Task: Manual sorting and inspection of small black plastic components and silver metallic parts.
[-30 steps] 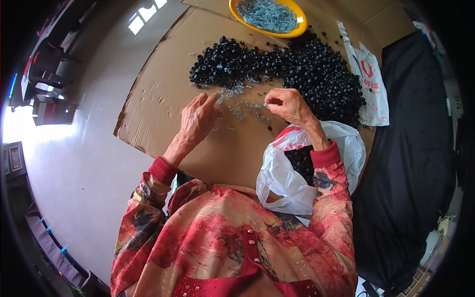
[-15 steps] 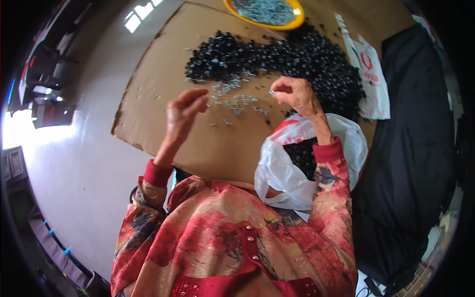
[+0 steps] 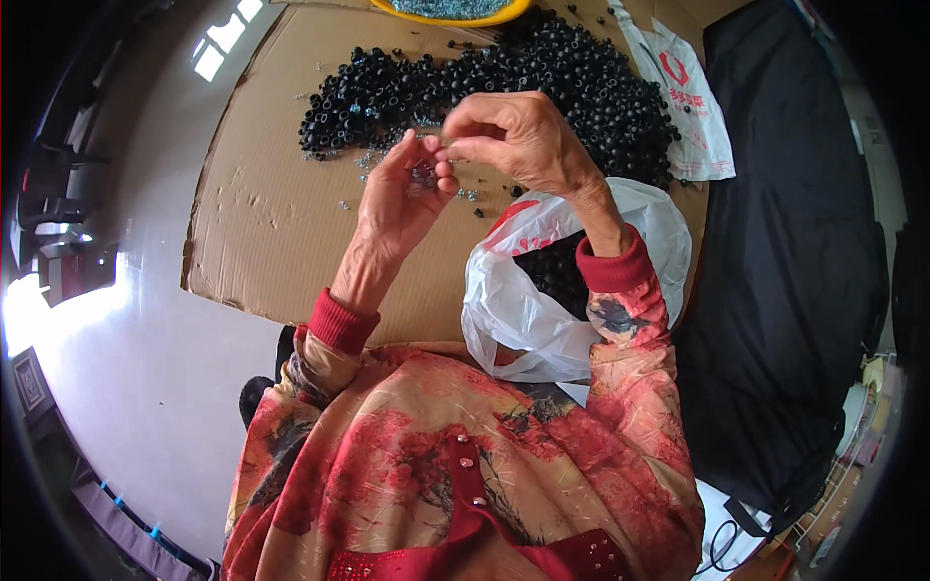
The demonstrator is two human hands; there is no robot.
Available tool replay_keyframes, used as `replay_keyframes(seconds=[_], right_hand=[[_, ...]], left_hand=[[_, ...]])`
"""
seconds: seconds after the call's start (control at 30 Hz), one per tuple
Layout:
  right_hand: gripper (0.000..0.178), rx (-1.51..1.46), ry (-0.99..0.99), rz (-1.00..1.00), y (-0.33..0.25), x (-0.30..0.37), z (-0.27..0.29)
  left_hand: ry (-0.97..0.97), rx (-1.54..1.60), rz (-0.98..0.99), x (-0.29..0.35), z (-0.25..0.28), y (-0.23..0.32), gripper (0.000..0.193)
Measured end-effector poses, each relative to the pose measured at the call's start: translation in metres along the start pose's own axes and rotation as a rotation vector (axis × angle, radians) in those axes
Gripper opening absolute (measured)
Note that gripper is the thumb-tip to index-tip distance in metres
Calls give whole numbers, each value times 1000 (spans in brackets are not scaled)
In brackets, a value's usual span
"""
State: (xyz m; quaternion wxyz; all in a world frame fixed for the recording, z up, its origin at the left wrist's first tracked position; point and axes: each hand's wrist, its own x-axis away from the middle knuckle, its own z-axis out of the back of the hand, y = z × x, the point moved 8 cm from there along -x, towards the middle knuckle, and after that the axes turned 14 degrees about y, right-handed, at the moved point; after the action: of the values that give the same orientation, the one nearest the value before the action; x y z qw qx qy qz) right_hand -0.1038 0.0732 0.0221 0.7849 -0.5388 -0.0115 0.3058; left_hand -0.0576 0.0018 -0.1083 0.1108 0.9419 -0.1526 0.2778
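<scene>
My left hand (image 3: 392,208) is raised over the cardboard, palm turned up and fingers curled. Small shiny metal pieces (image 3: 423,174) show in its hollow; their exact shape is too small to tell. Close against its fingertips, my right hand (image 3: 531,145) pinches thumb and forefinger together. Whatever sits in that pinch is hidden or too tiny to make out. Behind both hands spreads a heap of small black round caps (image 3: 581,92), some showing hollow openings. Loose silvery pieces (image 3: 363,160) lie scattered at the heap's near edge, partly covered by my left hand.
The cardboard sheet (image 3: 262,194) lies under everything. A white plastic bag (image 3: 528,334) holding black caps (image 3: 557,276) stands below my right wrist. At the far edge is a yellow bowl (image 3: 504,15) of silvery pieces. A flat printed bag (image 3: 702,131) and black cloth (image 3: 785,290) lie rightward.
My hands, apart before, have come together over the cardboard. The right has moved left to the left hand's fingertips, and the left has turned palm up. The whole view has shifted slightly.
</scene>
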Motion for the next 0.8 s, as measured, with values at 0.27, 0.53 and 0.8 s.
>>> replay_keyframes(seconds=[0.27,0.53,0.8], right_hand=[[13,507,-195,15,78,60,-20],[11,491,-73,168,71,34,-39],[11,570,-163,170,85,27,-46]], left_hand=[[97,-107,-116,16,31,22,32],[104,-69,-124,26,37,33,54],[-27,-78,-136,23,26,55,56]])
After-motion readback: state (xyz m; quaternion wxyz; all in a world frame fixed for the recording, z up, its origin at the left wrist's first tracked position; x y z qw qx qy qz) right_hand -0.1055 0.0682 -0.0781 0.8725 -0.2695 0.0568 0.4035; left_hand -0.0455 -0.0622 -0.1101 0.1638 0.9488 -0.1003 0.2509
